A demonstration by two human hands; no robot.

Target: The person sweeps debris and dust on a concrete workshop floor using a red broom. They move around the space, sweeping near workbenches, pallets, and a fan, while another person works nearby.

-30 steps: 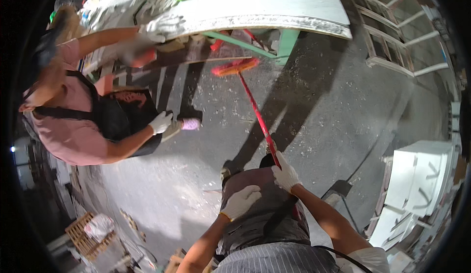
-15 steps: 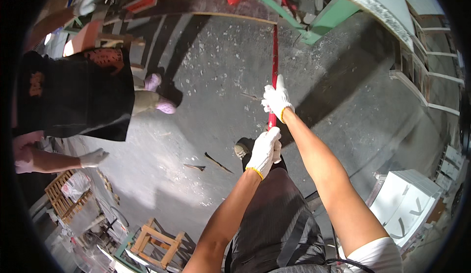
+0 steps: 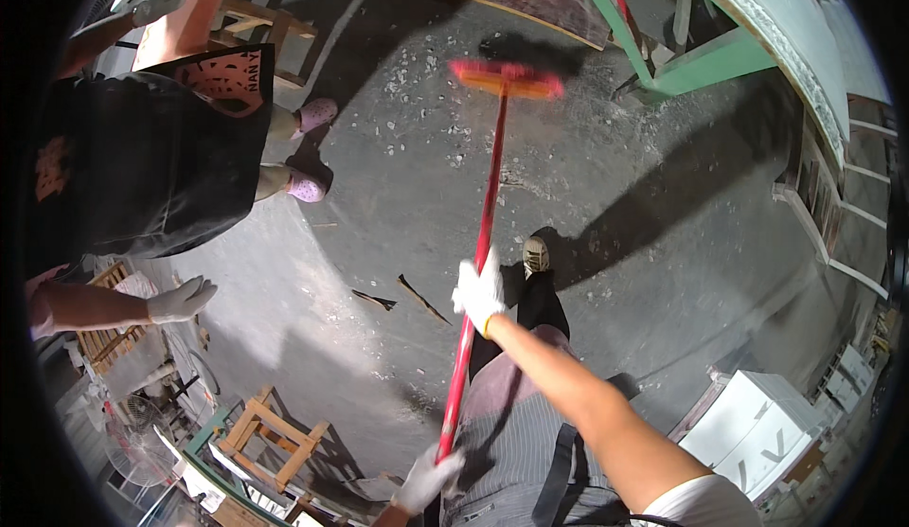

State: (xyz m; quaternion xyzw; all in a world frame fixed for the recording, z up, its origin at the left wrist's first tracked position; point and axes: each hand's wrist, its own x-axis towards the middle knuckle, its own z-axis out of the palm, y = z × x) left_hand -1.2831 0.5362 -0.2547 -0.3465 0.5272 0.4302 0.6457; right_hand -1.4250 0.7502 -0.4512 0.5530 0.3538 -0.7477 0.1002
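A broom (image 3: 485,205) with a long red handle and a wide red-and-orange head stretches forward over the grey floor. Its head is blurred and sits a little above or on the floor, I cannot tell which, among pale flakes of debris (image 3: 459,160). My right hand (image 3: 479,298), in a white knitted glove, grips the middle of the handle, thumb along it. Down by my waist my left hand (image 3: 428,480), also gloved, is closed round the handle's lower end. Two dark strips of scrap (image 3: 422,298) lie on the floor to the left of the handle.
At the left stands a person in a dark apron (image 3: 161,167), with pink clogs and white gloves. A green-legged table (image 3: 710,61) stands far right. Wooden racks (image 3: 805,181) and a white box (image 3: 757,432) are at the right; a wooden stool (image 3: 270,437) is lower left.
The broom head has come into view from under the far board. My left hand has drawn back toward my waist, and my right hand has moved nearer and left.
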